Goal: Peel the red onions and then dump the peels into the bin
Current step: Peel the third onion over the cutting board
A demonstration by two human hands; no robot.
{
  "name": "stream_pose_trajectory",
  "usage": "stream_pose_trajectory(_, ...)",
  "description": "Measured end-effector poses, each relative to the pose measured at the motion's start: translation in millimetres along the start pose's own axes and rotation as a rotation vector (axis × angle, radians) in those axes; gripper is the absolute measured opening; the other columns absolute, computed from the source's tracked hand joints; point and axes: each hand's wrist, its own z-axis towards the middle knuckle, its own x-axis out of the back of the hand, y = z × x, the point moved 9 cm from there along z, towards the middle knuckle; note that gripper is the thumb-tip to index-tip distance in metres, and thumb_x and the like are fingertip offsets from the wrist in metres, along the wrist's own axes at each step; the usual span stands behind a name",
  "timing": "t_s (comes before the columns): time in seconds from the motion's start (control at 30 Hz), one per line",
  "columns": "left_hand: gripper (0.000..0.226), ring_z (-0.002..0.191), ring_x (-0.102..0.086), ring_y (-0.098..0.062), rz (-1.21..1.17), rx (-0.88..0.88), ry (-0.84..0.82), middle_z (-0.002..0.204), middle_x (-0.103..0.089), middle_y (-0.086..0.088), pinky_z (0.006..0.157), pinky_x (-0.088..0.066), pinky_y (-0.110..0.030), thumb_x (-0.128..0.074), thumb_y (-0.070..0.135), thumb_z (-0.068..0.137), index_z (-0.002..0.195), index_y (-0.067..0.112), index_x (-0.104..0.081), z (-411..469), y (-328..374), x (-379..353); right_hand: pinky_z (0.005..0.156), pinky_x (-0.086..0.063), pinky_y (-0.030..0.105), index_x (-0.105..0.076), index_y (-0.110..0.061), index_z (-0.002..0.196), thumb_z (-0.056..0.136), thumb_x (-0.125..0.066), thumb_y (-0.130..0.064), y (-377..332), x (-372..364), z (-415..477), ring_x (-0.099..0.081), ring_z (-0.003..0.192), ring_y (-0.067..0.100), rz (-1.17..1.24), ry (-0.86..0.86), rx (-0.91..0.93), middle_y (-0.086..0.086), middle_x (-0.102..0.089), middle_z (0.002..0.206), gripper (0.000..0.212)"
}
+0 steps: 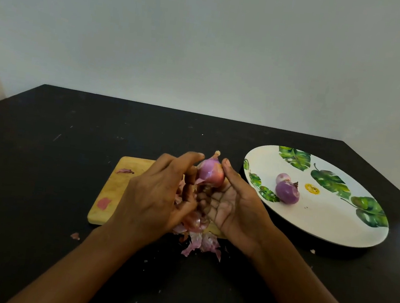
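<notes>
Holding one onion [209, 175] over the one board [118, 186]: my right hand [235, 206] curls round it, my left hand [160, 192] seems to pinch its skin. Two peeled onions [287, 192] sit on the one plate [325, 218], to my right; peels [196, 245] heap beneath my hands.

The onion [209, 175] in my fingers [191, 157] is glossy pink-purple. Near the tabletop's [37, 180] right edge, the white plate [324, 226] bears green leaf prints and a yellow spot. The tabletop is black, the board [115, 186] pale yellow, the peels [196, 246] pink.

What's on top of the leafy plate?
On the plate: a bigger onion, partly hiding a smaller onion behind it, plus a yellow mark.
</notes>
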Motion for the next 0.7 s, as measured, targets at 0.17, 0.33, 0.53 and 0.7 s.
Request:
stream_pose_trajectory(0.17,0.056,0.070,-0.054,-0.005,-0.008,-0.005,-0.037,0.088,-0.061,-0.005,0.056,-0.047,-0.015,-0.051,0.033,0.072,0.124,0.017,-0.037,-2,5,-8,0.078,-0.055,0.026,-0.064,-0.001,0.113,0.079,-0.059,-0.050,-1,2,1,-0.066,0.082,0.018,0.105,0.035,0.006,0.015,-0.070,0.095,0.059)
stream_pose_trajectory(0.33,0.056,0.071,-0.051,-0.003,-0.020,0.010,-0.083,0.089,-0.060,-0.003,0.053,-0.048,-0.015,-0.050,0.033,0.073,0.125,0.018,-0.037,-5,4,-17,0.100,-0.046,0.032,-0.065,-0.002,0.114,0.089,-0.054,-0.050,0,5,3,-0.064,0.096,0.022,0.185,0.065,0.008,0.016,-0.070,0.103,0.055)
stream_pose_trajectory(0.53,0.053,0.073,-0.057,-0.007,-0.040,0.036,-0.093,0.093,-0.059,-0.003,0.054,-0.053,-0.020,-0.049,0.034,0.071,0.121,0.020,-0.039,-6,1,-22,0.112,-0.037,0.041,-0.064,0.003,0.116,0.087,-0.057,-0.053,9,2,5,-0.055,0.124,0.031,0.233,0.069,-0.026,0.023,-0.065,0.120,0.064)
stream_pose_trajectory(0.7,0.046,0.072,-0.057,-0.009,-0.076,0.040,-0.086,0.092,-0.057,-0.001,0.057,-0.052,-0.018,-0.050,0.033,0.070,0.113,0.022,-0.041,-6,0,-23,0.109,-0.041,0.039,-0.065,0.003,0.112,0.085,-0.059,-0.054,12,6,8,-0.061,0.102,0.026,0.260,0.133,-0.013,0.018,-0.068,0.101,0.063)
